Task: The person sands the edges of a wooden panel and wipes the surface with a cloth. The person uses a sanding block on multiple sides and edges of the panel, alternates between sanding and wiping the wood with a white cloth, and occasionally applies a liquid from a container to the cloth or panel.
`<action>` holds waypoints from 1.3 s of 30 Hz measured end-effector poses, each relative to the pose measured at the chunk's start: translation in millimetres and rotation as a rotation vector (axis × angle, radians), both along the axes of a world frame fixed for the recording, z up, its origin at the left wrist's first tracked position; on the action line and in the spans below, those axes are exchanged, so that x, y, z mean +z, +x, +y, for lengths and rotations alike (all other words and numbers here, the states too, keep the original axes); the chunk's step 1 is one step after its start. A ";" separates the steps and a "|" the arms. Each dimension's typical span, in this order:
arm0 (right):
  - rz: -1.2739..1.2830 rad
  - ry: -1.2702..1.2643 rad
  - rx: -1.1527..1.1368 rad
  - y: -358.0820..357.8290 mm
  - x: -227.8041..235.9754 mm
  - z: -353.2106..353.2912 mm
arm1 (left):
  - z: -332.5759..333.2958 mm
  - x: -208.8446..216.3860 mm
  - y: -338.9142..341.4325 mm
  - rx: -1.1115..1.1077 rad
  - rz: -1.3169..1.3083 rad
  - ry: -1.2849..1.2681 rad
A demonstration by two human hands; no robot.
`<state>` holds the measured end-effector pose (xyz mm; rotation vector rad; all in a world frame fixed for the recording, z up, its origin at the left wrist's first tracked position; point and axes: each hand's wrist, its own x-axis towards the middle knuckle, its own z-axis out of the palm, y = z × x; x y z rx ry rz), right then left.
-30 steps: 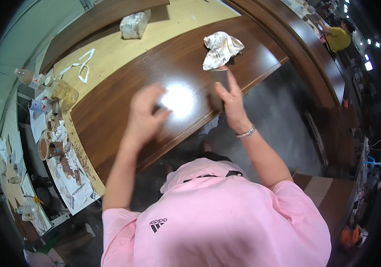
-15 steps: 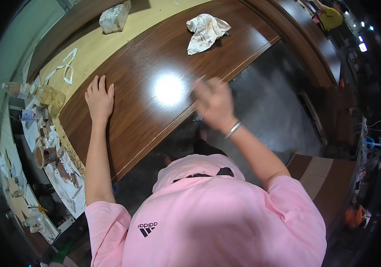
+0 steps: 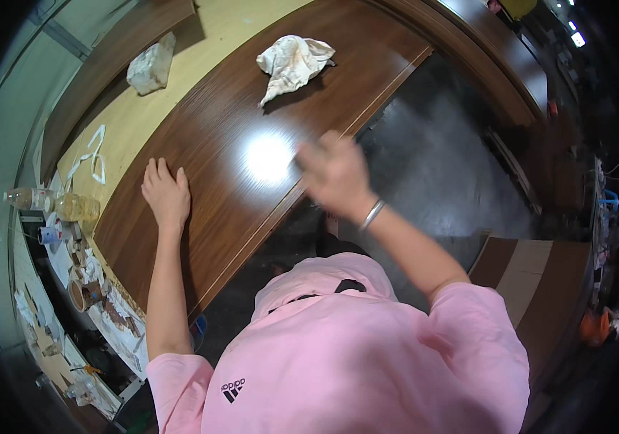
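A glossy dark-brown wooden panel [image 3: 208, 217] lies in front of me, a bright light reflecting in its middle. My left hand [image 3: 166, 194] rests flat on its left part, fingers a little apart and holding nothing. Over the panel's near edge is my right hand [image 3: 335, 173], a metal bangle [image 3: 372, 215] on its wrist. Its fingers are curled in and blurred by motion; whatever they hold is too smeared to make out. Farther back on the panel lies a crumpled, stained white cloth [image 3: 291, 65], apart from both hands.
Behind the panel, a yellowish board [image 3: 215, 43] carries a whitish block [image 3: 152, 66] and a white strip [image 3: 96, 155]. Bottles [image 3: 78, 207], a brown-stained cup [image 3: 84, 293] and scraps crowd the left side. Another brown panel [image 3: 461, 50] stands at the far right; a striped brown board [image 3: 534, 275] lies right.
The whole view has shifted, so the cloth and block appear farther left and lower. My right hand remains by the near edge, blurred in both frames; my left hand stays flat on the panel.
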<state>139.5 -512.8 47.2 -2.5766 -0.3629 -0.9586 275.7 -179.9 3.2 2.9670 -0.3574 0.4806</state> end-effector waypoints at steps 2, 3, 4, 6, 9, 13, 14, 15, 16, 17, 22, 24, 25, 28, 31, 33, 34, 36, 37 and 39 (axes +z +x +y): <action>0.062 0.021 -0.423 18.9 -8.4 -88.0 | -5.0 3.5 -0.1 -0.007 -0.004 0.017; 0.174 0.090 -0.583 30.9 -19.0 -138.4 | -10.5 5.9 1.5 -0.013 -0.010 0.032; 0.153 0.069 -0.686 41.2 -26.4 -179.6 | -16.8 7.3 2.1 -0.036 -0.021 0.033; 0.130 0.013 -0.789 53.9 -28.8 -203.9 | -14.6 5.7 1.3 -0.047 -0.020 0.023; 0.206 0.037 -0.428 35.2 -14.9 -139.4 | -8.5 5.8 1.1 -0.045 -0.001 0.005; 0.265 0.103 -0.036 15.1 -10.6 -116.1 | -3.7 9.1 -5.8 -0.024 0.044 0.003; 0.241 0.082 -0.159 27.0 -10.7 -148.0 | -3.2 11.0 -7.0 -0.033 0.039 0.006; 0.215 0.060 -0.277 40.4 -10.7 -183.8 | -3.3 13.8 -9.1 -0.019 0.048 0.012; 0.194 0.068 -0.400 55.1 -15.4 -225.4 | -6.1 15.0 -8.8 -0.011 0.059 0.015; 0.172 0.074 -0.526 70.3 -22.4 -271.4 | -8.7 14.9 -6.7 -0.024 0.053 0.011; 0.280 0.093 -0.947 127.6 -24.3 -403.5 | -12.1 15.1 -8.2 0.008 0.089 0.014; 0.281 0.120 -0.932 134.6 -30.5 -410.6 | -10.0 17.9 -8.9 0.030 0.093 0.006; 0.253 0.151 -0.852 132.7 -38.5 -410.8 | -11.4 17.5 -9.1 0.028 0.095 0.013; 0.279 0.191 -0.850 139.9 -35.2 -421.5 | -15.9 19.0 -8.2 0.028 0.105 0.000; 0.292 0.200 -0.928 138.9 -32.9 -414.8 | -14.8 19.7 -8.7 0.035 0.107 -0.011; 0.217 0.180 -0.821 118.9 -36.9 -391.8 | -16.9 19.2 -7.2 0.046 0.104 -0.008; 0.200 0.181 -0.755 108.7 -38.5 -368.0 | -17.8 19.7 -8.2 0.040 0.097 -0.014; 0.192 0.149 -0.604 81.6 -29.5 -300.5 | -16.1 20.2 -12.4 0.052 0.092 -0.021; 0.198 0.115 -0.526 64.6 -16.7 -262.7 | -15.4 18.8 -11.6 0.046 0.089 -0.025; 0.219 0.048 -0.357 35.6 -9.0 -191.5 | -14.0 18.1 -11.8 0.055 0.081 -0.028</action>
